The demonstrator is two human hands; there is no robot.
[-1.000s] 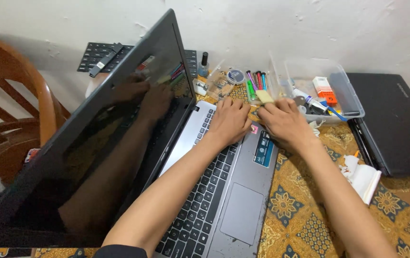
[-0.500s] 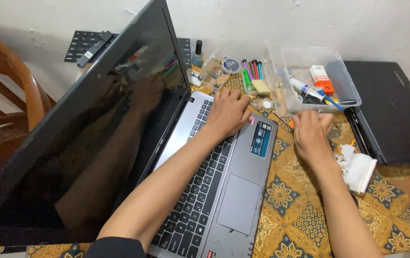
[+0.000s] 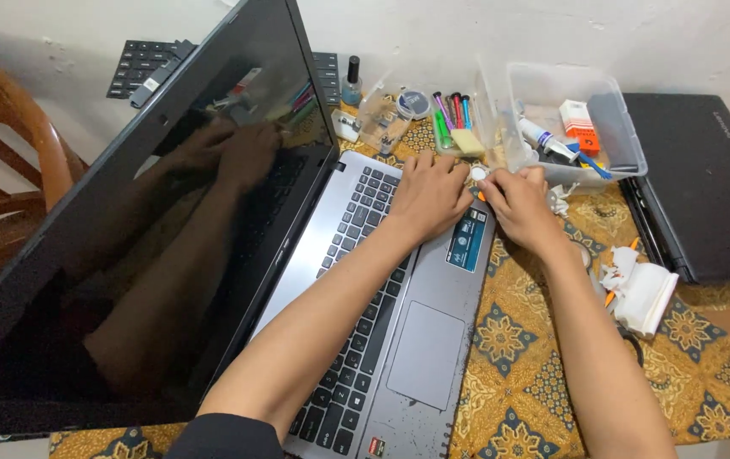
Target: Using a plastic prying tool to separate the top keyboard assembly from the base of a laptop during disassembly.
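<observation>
- One small white round object [image 3: 478,173] sits at the far right corner of the laptop's keyboard deck, between the two hands' fingertips; what it is cannot be told.
- Left hand [image 3: 427,194] lies palm down on the deck's far right corner, fingers together, tips touching the white object.
- Right hand [image 3: 520,204] rests on the cloth just beside the laptop edge, fingers curled toward the same object; whether it pinches it cannot be told.
- Grey laptop [image 3: 399,340] stands open, smooth metal-look deck with black keys, glossy dark screen tilted left and mirroring the hands.
- Clear plastic box [image 3: 628,140], rectangular with thin walls, stands just beyond the right hand, holding tubes and a small carton.
- Crumpled white tissue [image 3: 641,289] lies right of the right forearm.
- Closed black laptop [image 3: 705,187], matte, fills the right table edge.
- Patterned yellow cloth [image 3: 543,382] covers the table; open room remains near the front right.
- Wooden chair [image 3: 8,170] stands at far left.
</observation>
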